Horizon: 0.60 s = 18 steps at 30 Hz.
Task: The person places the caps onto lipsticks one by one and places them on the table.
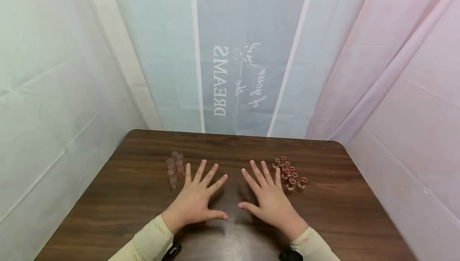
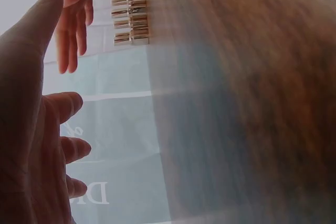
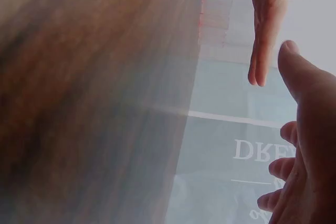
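Observation:
Both hands hover palm down over the brown table with fingers spread, holding nothing. My left hand (image 1: 195, 199) is just right of a cluster of small clear, pinkish cylinders (image 1: 171, 172). My right hand (image 1: 271, 201) is beside several small gold pieces with red tops (image 1: 292, 184), its little finger overlapping the group's left edge in the head view. In the left wrist view the gold pieces (image 2: 130, 22) stand in a row past the right hand (image 2: 73, 19). The clear cylinders (image 3: 216, 17) look faint in the right wrist view, near the left hand (image 3: 268, 30).
The wooden table (image 1: 230, 149) has rounded far corners. Behind it hangs a pale blue and grey cloth (image 1: 251, 21) with mirrored lettering, and white cloth walls (image 1: 54, 73) rise on both sides. Dark straps (image 1: 172, 250) sit at the wrists.

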Each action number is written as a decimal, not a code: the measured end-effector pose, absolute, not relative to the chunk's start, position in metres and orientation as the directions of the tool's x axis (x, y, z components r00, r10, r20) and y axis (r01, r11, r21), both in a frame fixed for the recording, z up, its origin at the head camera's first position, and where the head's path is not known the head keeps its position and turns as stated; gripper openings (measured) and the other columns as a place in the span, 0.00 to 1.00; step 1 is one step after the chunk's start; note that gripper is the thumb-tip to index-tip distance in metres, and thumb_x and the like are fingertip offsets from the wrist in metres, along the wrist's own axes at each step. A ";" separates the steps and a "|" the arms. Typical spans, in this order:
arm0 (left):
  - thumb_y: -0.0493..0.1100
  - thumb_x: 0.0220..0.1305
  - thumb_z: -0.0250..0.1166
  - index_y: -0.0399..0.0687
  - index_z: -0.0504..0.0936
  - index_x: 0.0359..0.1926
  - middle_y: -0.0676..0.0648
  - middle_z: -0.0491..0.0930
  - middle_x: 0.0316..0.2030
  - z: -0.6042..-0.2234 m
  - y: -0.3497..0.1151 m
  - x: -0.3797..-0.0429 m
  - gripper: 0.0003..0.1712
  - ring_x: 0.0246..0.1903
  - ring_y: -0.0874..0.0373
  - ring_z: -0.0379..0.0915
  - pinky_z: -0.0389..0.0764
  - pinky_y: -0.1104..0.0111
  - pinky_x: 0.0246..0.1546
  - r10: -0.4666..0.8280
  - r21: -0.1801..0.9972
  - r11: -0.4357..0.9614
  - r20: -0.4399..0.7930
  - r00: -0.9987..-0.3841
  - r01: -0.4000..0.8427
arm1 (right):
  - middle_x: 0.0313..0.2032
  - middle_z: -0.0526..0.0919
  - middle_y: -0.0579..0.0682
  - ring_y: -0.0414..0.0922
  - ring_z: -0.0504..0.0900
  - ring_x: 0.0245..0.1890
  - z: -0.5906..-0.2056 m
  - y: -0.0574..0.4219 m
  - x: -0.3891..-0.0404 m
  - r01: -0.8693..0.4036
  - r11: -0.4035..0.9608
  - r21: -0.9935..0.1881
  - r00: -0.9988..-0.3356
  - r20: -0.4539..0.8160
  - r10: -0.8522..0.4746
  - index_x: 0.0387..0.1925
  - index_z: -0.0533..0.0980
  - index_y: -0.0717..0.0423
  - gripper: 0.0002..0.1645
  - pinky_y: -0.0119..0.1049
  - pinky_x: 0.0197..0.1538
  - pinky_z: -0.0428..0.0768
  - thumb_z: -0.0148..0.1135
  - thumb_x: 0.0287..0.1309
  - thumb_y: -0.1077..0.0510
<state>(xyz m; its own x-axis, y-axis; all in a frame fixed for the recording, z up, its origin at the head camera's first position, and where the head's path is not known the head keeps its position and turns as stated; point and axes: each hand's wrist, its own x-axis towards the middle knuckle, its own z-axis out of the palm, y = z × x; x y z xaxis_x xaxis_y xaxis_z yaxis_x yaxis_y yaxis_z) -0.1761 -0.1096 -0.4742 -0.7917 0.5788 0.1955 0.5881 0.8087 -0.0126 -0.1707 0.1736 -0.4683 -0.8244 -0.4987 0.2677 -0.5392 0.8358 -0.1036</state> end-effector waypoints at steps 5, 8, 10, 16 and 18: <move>0.92 0.48 0.48 0.69 0.50 0.81 0.45 0.42 0.82 -0.476 -0.111 -0.176 0.64 0.80 0.36 0.27 0.34 0.25 0.67 0.571 -0.010 0.809 0.249 -0.782 0.588 | 0.83 0.35 0.45 0.55 0.32 0.82 -0.466 0.176 -0.173 -0.529 0.844 -0.089 -0.821 0.305 -0.483 0.82 0.42 0.34 0.58 0.75 0.72 0.39 0.54 0.61 0.20; 0.90 0.49 0.52 0.69 0.51 0.81 0.45 0.43 0.82 -0.477 -0.114 -0.175 0.64 0.80 0.35 0.28 0.35 0.25 0.67 0.563 0.012 0.811 0.257 -0.785 0.585 | 0.82 0.36 0.45 0.55 0.34 0.82 -0.466 0.178 -0.175 -0.527 0.844 -0.103 -0.823 0.311 -0.476 0.82 0.44 0.35 0.59 0.75 0.72 0.40 0.57 0.60 0.22; 0.89 0.50 0.54 0.68 0.51 0.81 0.46 0.43 0.82 -0.478 -0.116 -0.174 0.63 0.80 0.35 0.28 0.35 0.24 0.67 0.558 0.036 0.811 0.250 -0.791 0.584 | 0.82 0.38 0.45 0.56 0.37 0.82 -0.466 0.180 -0.173 -0.520 0.844 -0.129 -0.827 0.321 -0.461 0.82 0.45 0.35 0.60 0.75 0.72 0.42 0.62 0.59 0.24; 0.83 0.59 0.55 0.68 0.51 0.81 0.51 0.41 0.82 -0.473 -0.119 -0.175 0.56 0.81 0.41 0.28 0.36 0.28 0.70 0.530 0.127 0.810 0.256 -0.808 0.572 | 0.80 0.55 0.50 0.58 0.53 0.79 -0.460 0.191 -0.175 -0.519 0.832 -0.196 -0.801 0.450 -0.394 0.81 0.55 0.39 0.59 0.72 0.73 0.49 0.74 0.55 0.34; 0.81 0.62 0.52 0.67 0.51 0.81 0.52 0.42 0.82 -0.467 -0.119 -0.178 0.53 0.81 0.45 0.30 0.38 0.32 0.73 0.523 0.160 0.803 0.274 -0.807 0.575 | 0.77 0.61 0.52 0.60 0.58 0.77 -0.455 0.198 -0.180 -0.534 0.823 -0.193 -0.772 0.509 -0.381 0.79 0.59 0.43 0.58 0.69 0.73 0.52 0.77 0.52 0.37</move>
<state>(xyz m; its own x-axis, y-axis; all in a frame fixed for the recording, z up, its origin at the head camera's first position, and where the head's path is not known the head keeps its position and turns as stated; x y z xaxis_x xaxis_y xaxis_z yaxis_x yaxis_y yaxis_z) -0.1780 -0.1189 -0.4672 -0.8069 0.5231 0.2744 0.5747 0.8027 0.1596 -0.1796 0.1977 -0.4550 -0.7716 -0.3813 0.5092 -0.5343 0.8228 -0.1935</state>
